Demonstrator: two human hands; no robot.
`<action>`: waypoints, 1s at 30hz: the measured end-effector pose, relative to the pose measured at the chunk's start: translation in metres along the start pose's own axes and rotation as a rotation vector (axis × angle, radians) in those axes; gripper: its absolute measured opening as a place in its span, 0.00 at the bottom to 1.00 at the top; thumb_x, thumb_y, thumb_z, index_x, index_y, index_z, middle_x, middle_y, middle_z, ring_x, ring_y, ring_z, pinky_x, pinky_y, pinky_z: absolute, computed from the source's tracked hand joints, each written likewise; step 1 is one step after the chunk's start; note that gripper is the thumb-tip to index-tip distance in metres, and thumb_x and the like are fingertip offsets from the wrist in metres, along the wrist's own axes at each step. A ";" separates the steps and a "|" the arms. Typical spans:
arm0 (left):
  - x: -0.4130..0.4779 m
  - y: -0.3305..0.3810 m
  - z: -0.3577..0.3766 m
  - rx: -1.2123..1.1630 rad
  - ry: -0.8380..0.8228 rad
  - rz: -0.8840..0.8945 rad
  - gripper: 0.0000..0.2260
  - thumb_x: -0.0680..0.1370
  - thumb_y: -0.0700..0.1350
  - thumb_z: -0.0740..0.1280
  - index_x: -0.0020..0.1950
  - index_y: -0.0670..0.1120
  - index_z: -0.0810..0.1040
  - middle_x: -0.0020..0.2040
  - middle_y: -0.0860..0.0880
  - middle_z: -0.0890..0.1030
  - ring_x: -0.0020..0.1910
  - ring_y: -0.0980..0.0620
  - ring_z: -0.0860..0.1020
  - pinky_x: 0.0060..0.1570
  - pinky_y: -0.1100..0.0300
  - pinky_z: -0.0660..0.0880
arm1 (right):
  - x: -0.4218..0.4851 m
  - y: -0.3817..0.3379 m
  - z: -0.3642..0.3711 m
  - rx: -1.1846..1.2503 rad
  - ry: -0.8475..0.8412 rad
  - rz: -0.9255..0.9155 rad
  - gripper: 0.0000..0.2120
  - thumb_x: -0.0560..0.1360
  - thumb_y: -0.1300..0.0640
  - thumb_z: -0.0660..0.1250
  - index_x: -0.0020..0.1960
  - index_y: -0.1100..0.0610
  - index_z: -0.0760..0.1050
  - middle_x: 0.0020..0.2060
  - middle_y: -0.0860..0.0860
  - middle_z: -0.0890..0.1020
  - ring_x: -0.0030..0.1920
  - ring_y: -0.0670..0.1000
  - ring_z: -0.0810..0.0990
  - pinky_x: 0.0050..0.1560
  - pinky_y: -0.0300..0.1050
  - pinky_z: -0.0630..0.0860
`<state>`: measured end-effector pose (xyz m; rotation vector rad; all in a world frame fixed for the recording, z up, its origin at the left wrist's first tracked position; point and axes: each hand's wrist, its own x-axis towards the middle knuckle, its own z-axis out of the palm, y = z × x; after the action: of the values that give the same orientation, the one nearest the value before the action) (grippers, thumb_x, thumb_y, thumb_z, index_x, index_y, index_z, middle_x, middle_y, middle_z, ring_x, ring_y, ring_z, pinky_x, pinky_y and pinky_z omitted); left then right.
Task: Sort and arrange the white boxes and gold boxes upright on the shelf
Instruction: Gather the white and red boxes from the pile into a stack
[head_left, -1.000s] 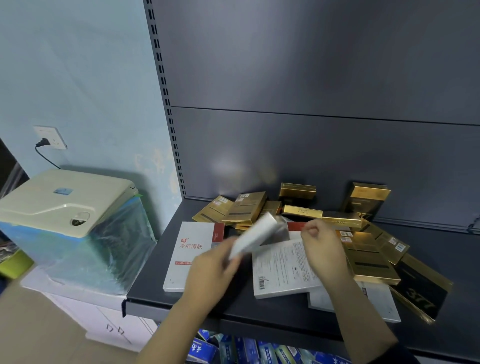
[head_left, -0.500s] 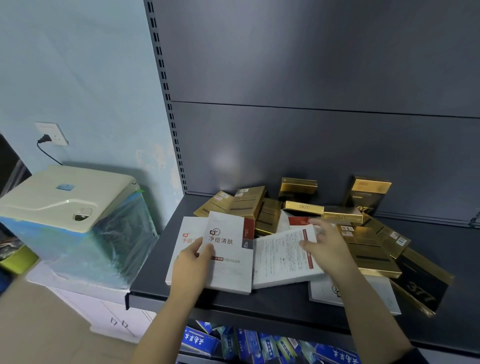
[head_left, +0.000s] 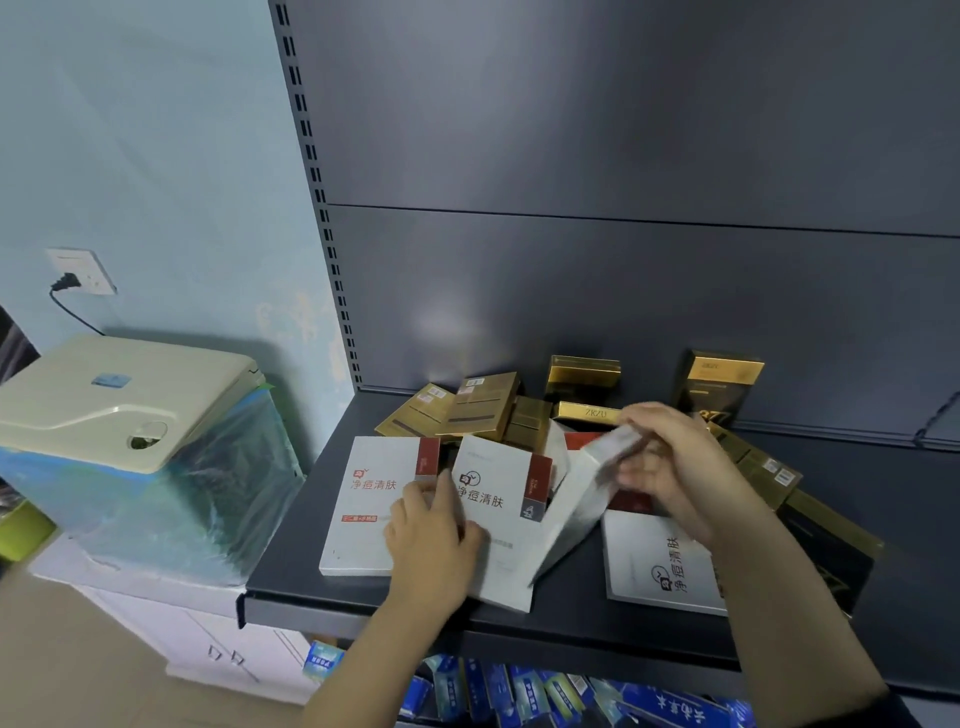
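Left hand (head_left: 431, 540): clamped on the left edge of the middle white box (head_left: 498, 525), with the thumb laid on its printed face.
Right hand (head_left: 675, 467): closed round the upper end of the tilted white box (head_left: 582, 509); the grip is blurred, so exact finger placement cannot be told.
White boxes: none is stood upright yet. The left white box (head_left: 374, 514) and the right white box (head_left: 660, 566) lie flat near the front of the shelf (head_left: 337, 605).
Gold boxes: a loose gold heap (head_left: 467, 410) is piled at the rear; one upright gold box (head_left: 722, 384) is set against the back panel (head_left: 623, 286).
Risk, fall: the near corner of the middle white box lies close to the shelf lip. A pull forward could send it onto the blue packets (head_left: 519, 691) below.
Risk, slip: the tilted white box is held by one end only and could swing out of the grip.
Risk, knock: the right-side gold boxes (head_left: 763, 467) lie just beside the right wrist and could be swept aside.
Obstruction: the rear of the shelf, where a row would probably be stood, is occupied by the gold heap.
Surroundings: a plastic-wrapped cream appliance (head_left: 119, 395) stands left of the shelf, below a wall socket (head_left: 80, 270).
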<state>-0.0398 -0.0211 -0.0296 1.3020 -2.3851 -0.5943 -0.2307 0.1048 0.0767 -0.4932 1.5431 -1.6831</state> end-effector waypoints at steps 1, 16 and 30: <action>-0.002 0.002 -0.005 -0.096 -0.051 0.087 0.28 0.74 0.51 0.62 0.74 0.53 0.61 0.67 0.52 0.65 0.65 0.51 0.64 0.63 0.55 0.62 | -0.002 -0.003 -0.003 0.046 -0.065 0.013 0.09 0.77 0.62 0.65 0.57 0.62 0.76 0.47 0.59 0.80 0.45 0.55 0.83 0.38 0.43 0.82; -0.008 0.019 -0.034 -0.901 -0.119 0.052 0.12 0.81 0.44 0.62 0.63 0.54 0.76 0.50 0.54 0.86 0.47 0.57 0.84 0.40 0.66 0.79 | 0.002 0.030 0.023 -0.321 0.255 -0.062 0.23 0.74 0.55 0.72 0.66 0.53 0.68 0.54 0.52 0.80 0.37 0.53 0.81 0.33 0.44 0.78; 0.035 -0.086 -0.061 -0.392 0.040 -0.404 0.13 0.76 0.52 0.63 0.59 0.56 0.80 0.52 0.47 0.81 0.49 0.46 0.78 0.45 0.56 0.74 | 0.003 0.120 0.093 -1.474 -0.377 -0.282 0.51 0.66 0.44 0.75 0.76 0.36 0.44 0.77 0.41 0.38 0.75 0.58 0.29 0.72 0.68 0.38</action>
<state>0.0332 -0.1043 -0.0184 1.5908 -1.8495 -1.0745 -0.1297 0.0473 -0.0218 -1.6756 2.2290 -0.2460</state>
